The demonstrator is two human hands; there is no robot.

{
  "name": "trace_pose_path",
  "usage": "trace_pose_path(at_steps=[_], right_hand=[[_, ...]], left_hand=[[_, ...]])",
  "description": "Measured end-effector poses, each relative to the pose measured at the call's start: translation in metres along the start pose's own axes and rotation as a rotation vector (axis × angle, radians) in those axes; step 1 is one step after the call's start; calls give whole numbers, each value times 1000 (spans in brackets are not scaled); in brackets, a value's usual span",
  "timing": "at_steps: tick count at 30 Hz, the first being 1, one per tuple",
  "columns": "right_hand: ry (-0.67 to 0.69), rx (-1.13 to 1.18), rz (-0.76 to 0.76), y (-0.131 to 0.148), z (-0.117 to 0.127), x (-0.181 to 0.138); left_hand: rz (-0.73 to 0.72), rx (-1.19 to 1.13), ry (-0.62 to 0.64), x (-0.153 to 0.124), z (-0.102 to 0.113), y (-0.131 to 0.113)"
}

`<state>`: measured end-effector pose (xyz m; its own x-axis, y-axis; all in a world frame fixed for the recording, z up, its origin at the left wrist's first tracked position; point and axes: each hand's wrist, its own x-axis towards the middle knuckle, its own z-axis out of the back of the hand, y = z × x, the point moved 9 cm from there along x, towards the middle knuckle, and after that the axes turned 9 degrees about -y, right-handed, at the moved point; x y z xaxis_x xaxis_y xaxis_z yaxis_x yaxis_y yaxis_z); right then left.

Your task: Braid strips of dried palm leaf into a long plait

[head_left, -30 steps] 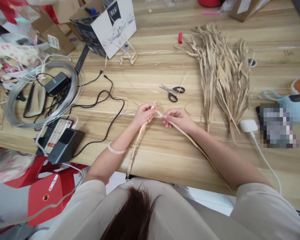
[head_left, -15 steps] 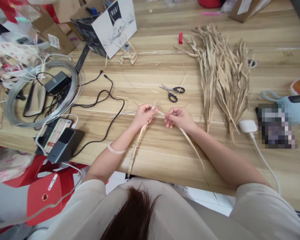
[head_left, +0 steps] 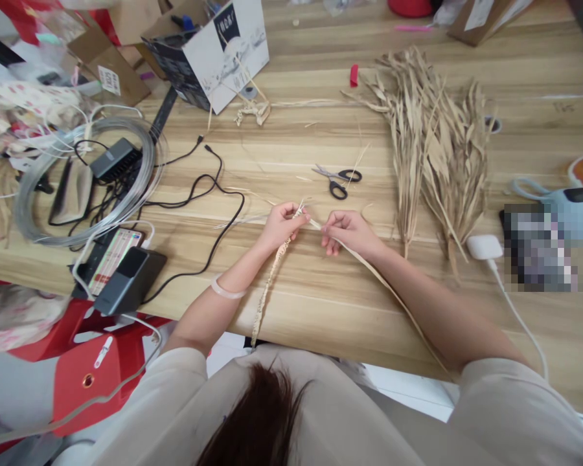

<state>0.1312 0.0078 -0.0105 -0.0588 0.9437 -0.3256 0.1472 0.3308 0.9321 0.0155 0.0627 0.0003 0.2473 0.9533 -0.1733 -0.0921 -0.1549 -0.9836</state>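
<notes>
My left hand (head_left: 280, 226) pinches the top of a braided straw cord (head_left: 269, 285) that hangs down over the front edge of the wooden table (head_left: 320, 304). My right hand (head_left: 348, 232) is closed on a long flat straw strip (head_left: 388, 291) that runs from the braid's top back along my right forearm. The two hands are a few centimetres apart above the table, with loose straw ends sticking up between them.
Scissors (head_left: 337, 179) lie just beyond my hands. A bundle of dried leaves (head_left: 432, 149) lies to the right. Black cables (head_left: 208, 194), a wire coil (head_left: 82, 181) and a power bank (head_left: 126, 279) are at the left. A white charger (head_left: 484, 246) is at the right.
The strip in my right hand swung out toward the table's front edge, then came back along my forearm. Both hands stayed in almost the same place.
</notes>
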Motion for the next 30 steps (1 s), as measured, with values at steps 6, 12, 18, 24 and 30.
trace_pose_path(at_steps=[6, 12, 18, 24, 30], right_hand=[[-32, 34, 1, -1, 1, 1], [-35, 124, 49, 0, 3, 2], [-61, 288, 53, -1, 4, 2], [-114, 354, -12, -6, 6, 3], [-77, 246, -62, -9, 2, 1]], left_hand=[[-14, 3, 10, 3, 0, 4], [-13, 7, 14, 3, -1, 4], [0, -11, 7, 4, 0, 5], [4, -45, -3, 5, 3, 3], [15, -86, 5, 5, 3, 2]])
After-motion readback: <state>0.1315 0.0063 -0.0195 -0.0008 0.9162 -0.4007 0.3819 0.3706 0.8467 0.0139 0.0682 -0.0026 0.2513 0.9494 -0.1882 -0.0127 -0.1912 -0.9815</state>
